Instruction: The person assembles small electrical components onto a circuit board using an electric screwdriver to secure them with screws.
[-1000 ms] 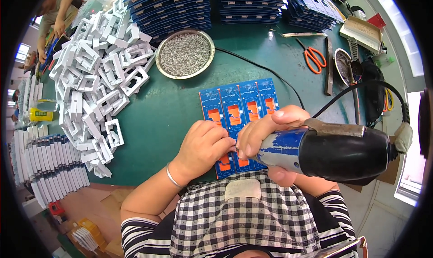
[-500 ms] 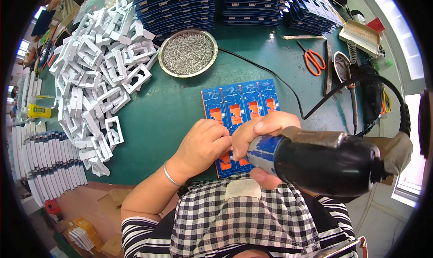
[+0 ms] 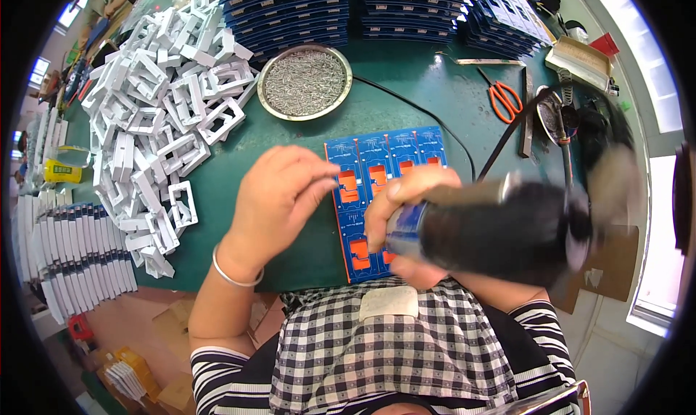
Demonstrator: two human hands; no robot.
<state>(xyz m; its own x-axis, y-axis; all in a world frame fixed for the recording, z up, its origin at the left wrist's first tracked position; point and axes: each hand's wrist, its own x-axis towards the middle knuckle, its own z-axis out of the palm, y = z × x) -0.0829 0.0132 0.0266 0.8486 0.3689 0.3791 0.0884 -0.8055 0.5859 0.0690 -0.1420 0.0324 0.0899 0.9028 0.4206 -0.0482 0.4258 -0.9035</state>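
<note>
A blue circuit board panel (image 3: 348, 219) with orange showing through its cutouts lies on the table in front of me. My right hand (image 3: 413, 190) grips an electric screwdriver (image 3: 493, 230), black with a blue and silver front, held over the right part of the panel; motion blurs its rear end, and its tip is hidden. My left hand (image 3: 279, 194) is at the panel's left edge, thumb and fingertips pinched together next to the upper left cutout. Whatever sits in that pinch is too small to make out.
A metal bowl of small screws (image 3: 304, 81) stands beyond the panel, beside a heap of white plastic frames (image 3: 167, 103). Stacks of blue boards (image 3: 286, 13) rise at the back. Orange-handled scissors (image 3: 504, 100) and a black cable (image 3: 428, 114) lie at the right.
My left hand has moved left and away from me, off the panel's middle to its left edge. The screwdriver has shifted slightly left, its rear end swinging.
</note>
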